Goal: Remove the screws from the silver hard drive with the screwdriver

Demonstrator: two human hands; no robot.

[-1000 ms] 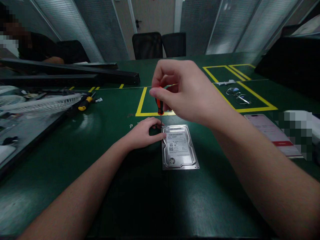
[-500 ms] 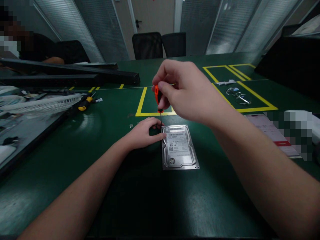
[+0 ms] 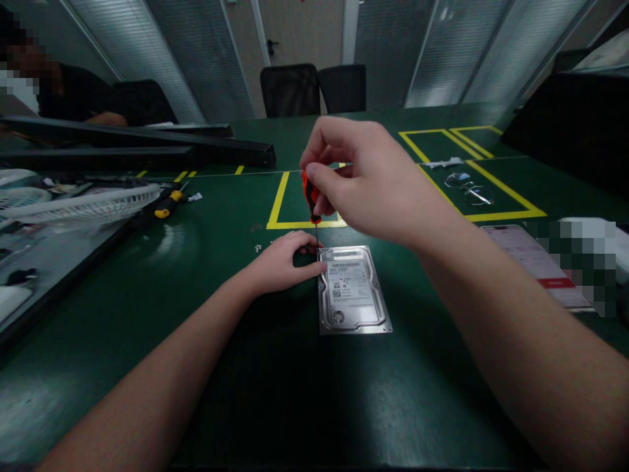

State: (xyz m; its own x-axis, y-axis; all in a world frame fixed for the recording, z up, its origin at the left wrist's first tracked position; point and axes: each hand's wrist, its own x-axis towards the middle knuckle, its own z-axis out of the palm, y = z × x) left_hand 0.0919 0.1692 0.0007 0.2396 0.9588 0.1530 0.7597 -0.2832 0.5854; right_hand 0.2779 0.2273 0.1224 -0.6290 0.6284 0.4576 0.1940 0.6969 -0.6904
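A silver hard drive (image 3: 356, 292) lies label up on the green table in front of me. My left hand (image 3: 285, 262) grips its far left edge, thumb on the top and fingers bent around the corner. Above that corner, my right hand (image 3: 344, 177) pinches the orange and black handle of a screwdriver (image 3: 313, 200). The thin shaft points almost straight down, and its tip meets the drive's far left corner. Fingers of my left hand partly hide the tip. A few tiny pale bits, perhaps screws (image 3: 258, 248), lie left of the drive.
Left stand a grey tray-like panel (image 3: 73, 252) with a white grille, a yellow-black screwdriver (image 3: 168, 204) and long black bars (image 3: 236, 149). Glasses (image 3: 469, 188) and a phone (image 3: 535, 262) lie right. Yellow tape (image 3: 278, 200) marks the table. Another person (image 3: 73, 95) sits far left.
The screwdriver handle has turned and tilted slightly within my right hand's fingers. My left hand and the hard drive stay in place.
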